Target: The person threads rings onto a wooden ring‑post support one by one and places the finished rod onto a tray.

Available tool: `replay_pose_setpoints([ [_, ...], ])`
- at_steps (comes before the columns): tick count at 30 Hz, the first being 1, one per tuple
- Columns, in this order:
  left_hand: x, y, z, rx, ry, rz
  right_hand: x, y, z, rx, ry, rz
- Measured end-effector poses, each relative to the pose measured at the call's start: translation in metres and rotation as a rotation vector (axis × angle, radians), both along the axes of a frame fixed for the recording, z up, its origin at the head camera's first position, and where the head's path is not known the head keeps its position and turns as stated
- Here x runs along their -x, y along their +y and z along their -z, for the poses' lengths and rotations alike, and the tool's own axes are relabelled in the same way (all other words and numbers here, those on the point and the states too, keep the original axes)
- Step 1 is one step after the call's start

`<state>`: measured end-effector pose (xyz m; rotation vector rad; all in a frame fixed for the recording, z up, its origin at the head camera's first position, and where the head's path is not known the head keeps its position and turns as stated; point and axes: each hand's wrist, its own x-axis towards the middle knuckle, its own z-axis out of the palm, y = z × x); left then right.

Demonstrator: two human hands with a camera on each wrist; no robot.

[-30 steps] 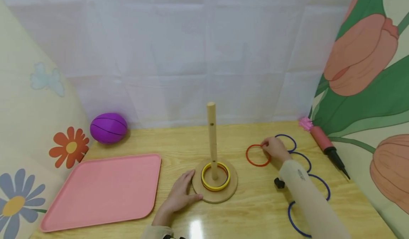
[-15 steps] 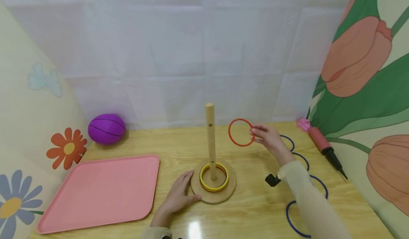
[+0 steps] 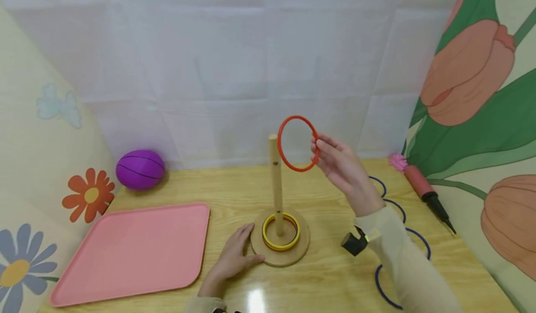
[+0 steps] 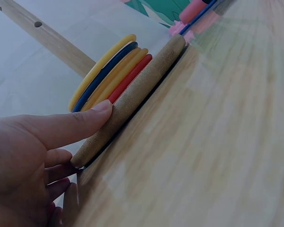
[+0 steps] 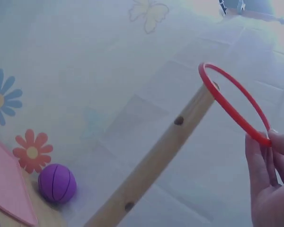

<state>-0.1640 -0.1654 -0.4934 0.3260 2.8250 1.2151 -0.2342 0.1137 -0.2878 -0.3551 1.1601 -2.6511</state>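
Note:
My right hand [image 3: 345, 171] pinches a red ring [image 3: 298, 169] at its right side, tilted beside the top of the wooden post [image 3: 276, 187]. In the right wrist view the red ring [image 5: 232, 111] overlaps the post tip; contact cannot be told. The post rises from a round wooden base [image 3: 302, 250]. Around its foot lies a stack of rings: a yellow ring [image 4: 97, 68] on top, a blue ring [image 4: 106, 69], more yellow ones and a red one lowest. My left hand [image 3: 234, 257] grips the base's left edge, thumb at the front.
Several blue rings [image 3: 423, 239] lie on the table at the right, partly under the right forearm. Behind them is a red and black hand pump [image 3: 427, 189]. On the left are a pink tray [image 3: 142, 248] and a purple ball [image 3: 140, 169].
The right hand has lifted the red ring off the table and carried it left and up to the post's top. The left hand stays on the base.

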Motion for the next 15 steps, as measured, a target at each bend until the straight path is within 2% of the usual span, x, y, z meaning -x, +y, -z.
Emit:
replay_pose_setpoints([
  [3,0.0,-0.001,0.001,-0.004,-0.001,-0.002,-0.005,-0.012,-0.006,-0.033,0.001,0.021],
  [6,-0.001,-0.002,0.001,-0.009,0.0,-0.002,-0.008,-0.022,-0.004,-0.083,-0.01,0.047],
  [15,0.001,-0.004,0.003,-0.018,0.004,0.001,-0.009,-0.036,0.023,-0.233,-0.068,0.074],
])
